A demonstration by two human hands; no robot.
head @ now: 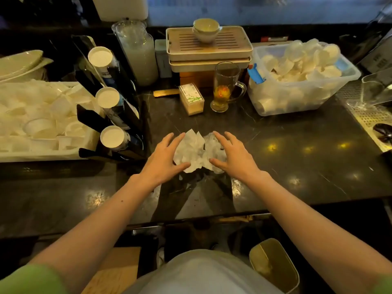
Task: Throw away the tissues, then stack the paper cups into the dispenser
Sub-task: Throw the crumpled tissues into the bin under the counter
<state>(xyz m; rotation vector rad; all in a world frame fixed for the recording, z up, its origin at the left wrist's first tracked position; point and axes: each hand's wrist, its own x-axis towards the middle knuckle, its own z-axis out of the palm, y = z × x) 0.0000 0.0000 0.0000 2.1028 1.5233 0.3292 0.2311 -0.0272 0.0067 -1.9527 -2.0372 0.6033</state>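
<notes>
Black marble counter (297, 158) lies under both hands. A white tray (42, 154) of loose paper cups (40, 126) sits well left of the left hand (163, 158). A clear tub (297, 102) holding more of them stands beyond the right hand (233, 155). The black dispenser (129, 117) stands near the left hand's outer side. A waste bin (286, 268) is below the right forearm. Both hands, fingers spread and fairly straight, touch the crumpled tissues (197, 149) lying between them.

Ahead of my right grip (232, 157) a glass mug (226, 88) of tea stands on the dark surface (297, 134), a small box (191, 98) just left of it. Behind them stacked tea trays (209, 49) carry a bowl (206, 26).
</notes>
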